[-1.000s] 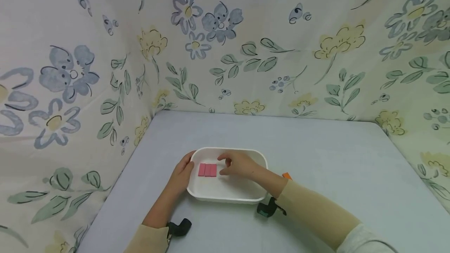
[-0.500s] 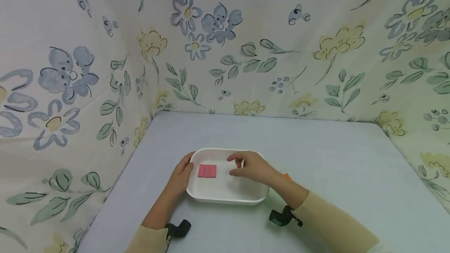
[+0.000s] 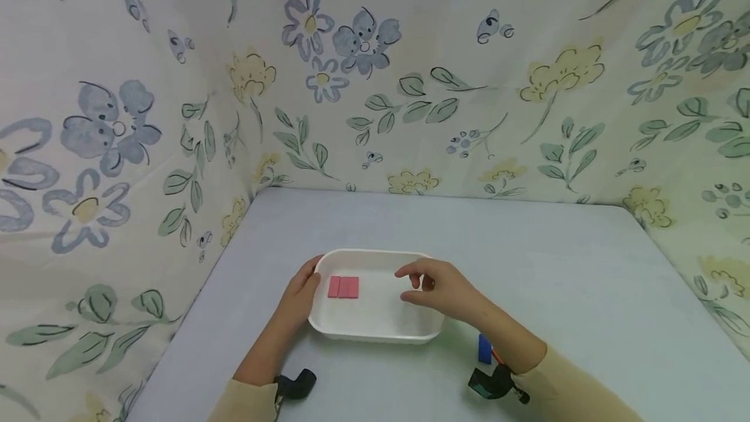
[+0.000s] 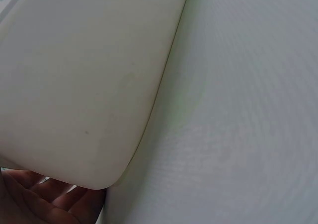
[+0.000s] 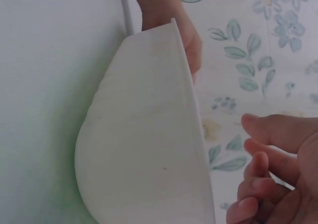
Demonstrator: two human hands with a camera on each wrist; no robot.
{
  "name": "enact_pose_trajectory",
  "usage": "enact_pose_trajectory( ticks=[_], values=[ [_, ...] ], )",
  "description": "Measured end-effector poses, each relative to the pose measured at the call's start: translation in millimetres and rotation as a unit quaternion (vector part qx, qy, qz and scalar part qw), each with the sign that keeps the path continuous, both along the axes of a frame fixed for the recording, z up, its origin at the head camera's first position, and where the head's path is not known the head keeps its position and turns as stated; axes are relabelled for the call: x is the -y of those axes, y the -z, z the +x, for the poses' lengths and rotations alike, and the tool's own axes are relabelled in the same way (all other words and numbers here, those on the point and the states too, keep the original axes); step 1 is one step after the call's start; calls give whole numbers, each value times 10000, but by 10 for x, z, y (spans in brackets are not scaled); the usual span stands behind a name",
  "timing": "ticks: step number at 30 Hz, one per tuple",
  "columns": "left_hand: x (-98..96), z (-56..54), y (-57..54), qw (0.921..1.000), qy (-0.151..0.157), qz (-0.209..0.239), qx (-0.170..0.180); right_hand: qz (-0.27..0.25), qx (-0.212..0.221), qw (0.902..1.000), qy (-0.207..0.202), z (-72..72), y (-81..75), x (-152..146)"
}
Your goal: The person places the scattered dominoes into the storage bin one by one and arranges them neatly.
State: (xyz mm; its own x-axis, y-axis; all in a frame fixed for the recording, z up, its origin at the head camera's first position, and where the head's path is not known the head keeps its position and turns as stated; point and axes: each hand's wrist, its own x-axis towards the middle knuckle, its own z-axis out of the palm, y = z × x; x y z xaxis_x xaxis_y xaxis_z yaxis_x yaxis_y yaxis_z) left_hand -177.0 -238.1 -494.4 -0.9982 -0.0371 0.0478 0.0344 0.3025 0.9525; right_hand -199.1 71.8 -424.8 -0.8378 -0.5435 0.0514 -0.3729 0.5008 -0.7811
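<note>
A white plastic tray (image 3: 375,321) with rounded corners and a raised rim rests on the table. My left hand (image 3: 300,301) holds its left end, thumb at the rim and fingers on the outer side; in the left wrist view those fingers (image 4: 57,199) curl beneath the end wall. Flat pink rectangular pieces (image 3: 348,287) lie side by side on the tray's floor, toward the left. Over the tray's right end hovers my right hand (image 3: 448,288), its fingers loosely bent and thumb apart, nothing between them. The right wrist view shows this hand (image 5: 278,169) beside the tray's rim.
Close to the right wrist, a small blue block (image 3: 484,349) and a bit of something orange (image 3: 498,357) lie on the table, partly hidden by the arm. Floral cloth (image 3: 410,83) walls in the pale table (image 3: 556,259) at the back and sides.
My right hand has drawn back rightward from beside the pink pieces to the tray's right end. The blue block has come into sight. The left hand keeps its hold.
</note>
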Motion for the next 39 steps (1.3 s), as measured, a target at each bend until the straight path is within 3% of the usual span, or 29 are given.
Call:
enact_pose_trajectory(
  ticks=[8,21,29,39],
  values=[
    [-20,10,-34,10000,30,36,82,-316,-68,9993,205,84,-13,-291],
    [7,-4,9,9998,-30,-82,157,-147,-178,9976,659,117,-8,-623],
    [14,-2,12,9998,33,-49,178,-162,-122,9959,883,99,-18,-861],
    [10,3,-3,9997,55,16,229,145,-128,9946,1023,28,116,-1166]
  ],
)
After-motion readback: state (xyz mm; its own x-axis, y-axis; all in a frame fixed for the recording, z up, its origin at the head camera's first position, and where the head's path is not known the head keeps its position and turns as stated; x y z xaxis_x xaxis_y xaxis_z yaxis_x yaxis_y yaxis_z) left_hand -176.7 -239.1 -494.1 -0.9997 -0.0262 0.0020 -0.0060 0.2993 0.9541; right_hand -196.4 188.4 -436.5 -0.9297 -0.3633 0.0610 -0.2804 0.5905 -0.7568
